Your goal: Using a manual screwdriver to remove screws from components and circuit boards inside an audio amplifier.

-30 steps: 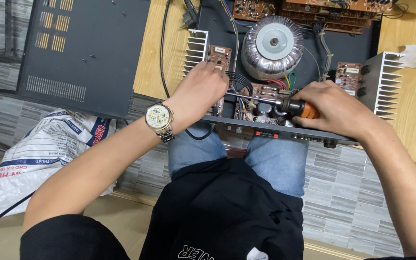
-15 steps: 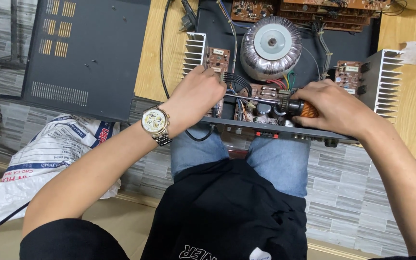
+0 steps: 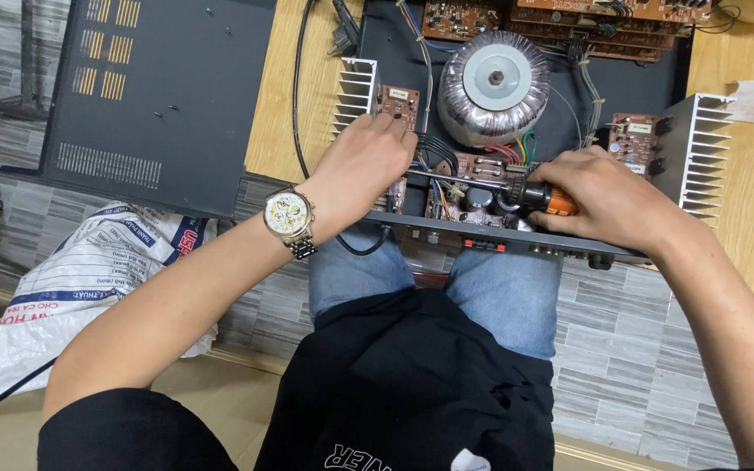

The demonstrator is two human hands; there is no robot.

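Note:
An opened black amplifier chassis (image 3: pixel 630 83) lies on a wooden table in front of me, with a silver ring-shaped transformer (image 3: pixel 492 87), brown circuit boards and finned heat sinks inside. My right hand (image 3: pixel 608 196) grips an orange-and-black screwdriver (image 3: pixel 544 197), its shaft lying sideways toward the left over the front board. My left hand (image 3: pixel 364 161), with a gold wristwatch on the wrist, rests fingers-down on the small circuit board (image 3: pixel 399 100) beside the left heat sink (image 3: pixel 355 92). What the left fingers hold is hidden.
The amplifier's dark perforated cover (image 3: pixel 159 96) lies at the left of the table. A right heat sink (image 3: pixel 695 148) stands at the chassis edge. A white printed sack (image 3: pixel 89 288) lies on the tiled floor. A black cable (image 3: pixel 297 96) crosses the wood.
Both hands stay in nearly the same place inside the chassis. The view has shifted only slightly.

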